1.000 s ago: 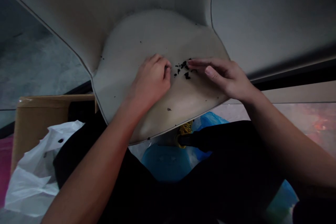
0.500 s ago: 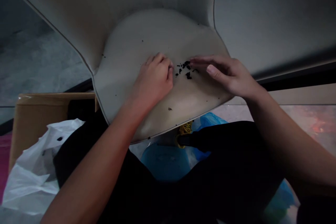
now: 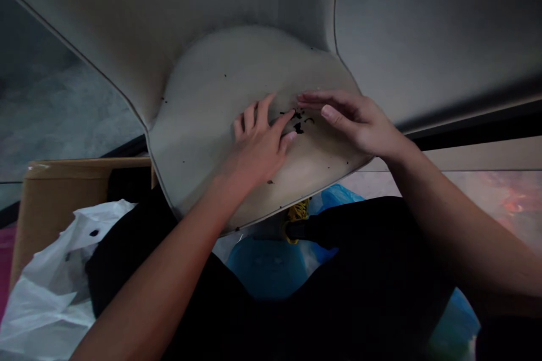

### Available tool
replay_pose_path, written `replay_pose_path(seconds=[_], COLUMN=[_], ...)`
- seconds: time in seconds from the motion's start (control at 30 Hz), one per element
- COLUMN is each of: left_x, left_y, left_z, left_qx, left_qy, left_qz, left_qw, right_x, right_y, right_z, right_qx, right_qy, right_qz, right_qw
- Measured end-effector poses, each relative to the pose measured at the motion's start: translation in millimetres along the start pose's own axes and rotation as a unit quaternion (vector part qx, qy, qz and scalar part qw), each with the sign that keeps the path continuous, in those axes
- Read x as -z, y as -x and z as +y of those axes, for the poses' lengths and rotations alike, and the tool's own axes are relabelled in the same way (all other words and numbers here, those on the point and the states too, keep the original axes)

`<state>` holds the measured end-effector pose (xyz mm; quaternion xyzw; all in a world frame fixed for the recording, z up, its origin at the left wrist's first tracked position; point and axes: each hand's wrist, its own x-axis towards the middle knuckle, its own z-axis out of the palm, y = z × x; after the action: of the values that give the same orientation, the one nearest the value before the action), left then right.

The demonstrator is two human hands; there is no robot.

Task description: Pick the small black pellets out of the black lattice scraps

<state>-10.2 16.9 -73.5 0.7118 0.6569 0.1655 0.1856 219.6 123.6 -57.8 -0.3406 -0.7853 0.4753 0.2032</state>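
Looks like we're corralling black flakes toward the chair seat's right edge. We're holding the left hand spread beside them, right hand thumb and fingers apart; we're wanting slow, low strokes so nothing's scattering.

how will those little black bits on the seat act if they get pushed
The black bits look thin and small, so they are probably very light and apt to scatter. Their irregular shapes suggest sliding more than rolling. The smooth-looking seat would likely offer little grip.
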Motion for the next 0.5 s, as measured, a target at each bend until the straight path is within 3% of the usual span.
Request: replay_pose_path(seconds=[0.1,0.2,0.37,0.5], left_x=[7.9,12.7,17.4,18.7], left_y=[-1.6,0.0,4.5,0.2], left_z=[0.1,3.0,10.2,9.4], left_qx=[0.026,0.041,0.006,0.033], left_qy=[-0.003,-0.045,-0.072,-0.057], left_qz=[0.001,-0.033,-0.078,-0.077], left_qw=[1.000,0.998,0.994,0.995], right_x=[-2.1,-4.8,0.4,5.3], right_y=[-3.4,-6.9,-1.9,-1.6], right_z=[12.9,19.0,1.1,2.2], right_qx=[-0.003,-0.017,-0.043,-0.039], right_qy=[0.001,-0.030,-0.087,-0.079], right_qz=[0.019,0.010,-0.032,0.018], right_qw=[1.000,0.999,0.995,0.996])
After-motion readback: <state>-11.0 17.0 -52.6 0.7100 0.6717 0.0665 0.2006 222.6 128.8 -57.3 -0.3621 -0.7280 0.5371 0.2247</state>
